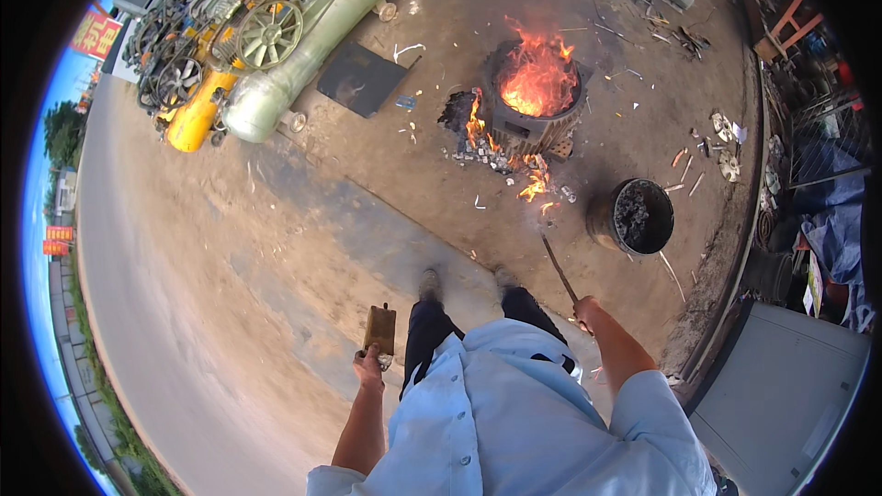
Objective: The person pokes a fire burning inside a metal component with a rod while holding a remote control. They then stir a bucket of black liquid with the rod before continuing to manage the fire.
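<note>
My left hand point(370, 364), low and left of my legs, grips a brownish rectangular block-like object point(381, 329); its exact kind cannot be told. In my right hand point(587, 312) is a thin dark rod point(559, 269), its far end pointing ahead towards small flames on the ground. Beyond it, a large fire point(539, 76) burns inside a round-mouthed metal housing with ribbed sides point(534, 132). More flames point(475, 122) rise from burning debris beside and in front of the housing. To the right of the rod stands a round metal bucket point(630, 216) with dark, ash-like lumps inside.
A flat dark panel point(362, 79) lies left of the fire. Farther left are a long pale-green tank point(310, 48), a yellow cylinder point(200, 110) and piled machine parts with fan wheels point(269, 34). Scrap pieces point(729, 165) litter the right side. A grey cabinet point(778, 393) stands at lower right.
</note>
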The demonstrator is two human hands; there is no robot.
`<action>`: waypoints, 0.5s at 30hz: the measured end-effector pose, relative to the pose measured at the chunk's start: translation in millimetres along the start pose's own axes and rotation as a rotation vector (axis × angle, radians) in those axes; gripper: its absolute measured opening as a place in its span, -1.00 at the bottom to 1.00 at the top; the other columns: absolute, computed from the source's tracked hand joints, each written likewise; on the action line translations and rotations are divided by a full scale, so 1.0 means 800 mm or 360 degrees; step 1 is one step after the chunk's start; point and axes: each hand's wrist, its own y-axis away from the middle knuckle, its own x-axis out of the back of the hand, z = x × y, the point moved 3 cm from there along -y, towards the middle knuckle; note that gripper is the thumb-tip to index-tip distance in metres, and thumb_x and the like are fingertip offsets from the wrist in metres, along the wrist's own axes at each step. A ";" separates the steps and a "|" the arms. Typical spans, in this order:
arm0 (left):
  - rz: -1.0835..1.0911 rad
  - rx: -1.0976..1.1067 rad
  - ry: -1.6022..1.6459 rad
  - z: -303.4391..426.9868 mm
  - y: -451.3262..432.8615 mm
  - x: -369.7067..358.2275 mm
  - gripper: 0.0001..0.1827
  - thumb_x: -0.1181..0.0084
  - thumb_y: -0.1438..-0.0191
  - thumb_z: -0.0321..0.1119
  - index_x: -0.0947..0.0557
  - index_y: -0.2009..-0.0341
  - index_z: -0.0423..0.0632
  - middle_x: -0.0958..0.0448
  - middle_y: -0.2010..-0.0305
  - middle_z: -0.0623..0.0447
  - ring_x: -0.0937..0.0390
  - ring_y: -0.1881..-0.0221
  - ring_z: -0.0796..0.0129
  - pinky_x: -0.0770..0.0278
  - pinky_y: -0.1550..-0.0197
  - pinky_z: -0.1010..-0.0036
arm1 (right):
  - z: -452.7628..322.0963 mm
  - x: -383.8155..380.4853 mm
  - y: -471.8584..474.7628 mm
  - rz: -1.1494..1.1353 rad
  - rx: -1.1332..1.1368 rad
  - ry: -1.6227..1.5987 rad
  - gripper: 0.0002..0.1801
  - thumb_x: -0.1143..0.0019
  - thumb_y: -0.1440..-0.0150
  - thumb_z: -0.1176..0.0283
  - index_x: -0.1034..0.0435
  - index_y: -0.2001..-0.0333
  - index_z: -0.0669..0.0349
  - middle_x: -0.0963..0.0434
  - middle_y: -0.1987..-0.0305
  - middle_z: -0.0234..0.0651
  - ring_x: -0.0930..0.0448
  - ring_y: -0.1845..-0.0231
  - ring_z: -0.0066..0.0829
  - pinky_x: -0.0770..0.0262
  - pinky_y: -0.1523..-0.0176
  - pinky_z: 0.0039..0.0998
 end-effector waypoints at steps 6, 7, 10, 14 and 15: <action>-0.0417 -0.0194 -0.0221 0.093 -0.121 -0.005 -0.62 -0.23 0.13 -0.22 -0.50 0.31 -0.26 -0.47 0.43 0.04 -0.36 0.51 0.42 -0.36 0.50 0.47 | -0.130 0.016 0.042 -0.0006 -0.0129 0.0167 -0.59 -0.36 0.23 0.20 -0.55 0.22 0.03 -0.62 0.24 -0.47 -0.63 0.25 -0.51 -0.52 0.34 -0.44; -0.0483 -0.0203 -0.0289 0.114 -0.132 -0.006 -0.62 -0.23 0.13 -0.22 -0.50 0.31 -0.25 -0.47 0.43 0.04 -0.35 0.50 0.42 -0.36 0.49 0.47 | -0.155 0.006 0.050 -0.0026 -0.0203 0.0125 -0.58 -0.36 0.22 0.19 -0.55 0.21 0.04 -0.62 0.24 -0.48 -0.63 0.24 -0.50 -0.52 0.33 -0.44; -0.0597 -0.0229 -0.0330 0.155 -0.177 0.015 -0.63 -0.23 0.13 -0.22 -0.51 0.30 -0.24 -0.47 0.43 0.06 -0.34 0.47 0.43 -0.35 0.46 0.46 | -0.227 -0.026 0.058 -0.0031 -0.0308 0.0082 -0.55 -0.37 0.21 0.15 -0.54 0.20 0.04 -0.62 0.23 -0.51 -0.62 0.21 -0.48 -0.52 0.31 -0.44; -0.0412 -0.0172 -0.0140 0.141 -0.254 0.072 -0.65 -0.21 0.12 -0.23 -0.51 0.32 -0.25 -0.47 0.46 0.06 -0.35 0.50 0.43 -0.34 0.51 0.47 | -0.302 -0.020 0.077 -0.0131 -0.0320 0.0127 -0.73 -0.18 0.04 0.18 -0.52 0.22 -0.07 -0.54 0.20 -0.66 -0.57 0.14 -0.56 -0.49 0.36 -0.40; -0.0355 -0.0116 -0.0064 0.128 -0.268 0.089 -0.65 -0.21 0.13 -0.24 -0.51 0.33 -0.25 -0.47 0.46 0.05 -0.35 0.52 0.42 -0.35 0.51 0.46 | -0.313 -0.016 0.078 -0.0148 -0.0298 0.0191 -0.80 -0.11 -0.01 0.21 -0.50 0.24 -0.12 -0.50 0.18 -0.72 -0.54 0.12 -0.61 -0.48 0.40 -0.40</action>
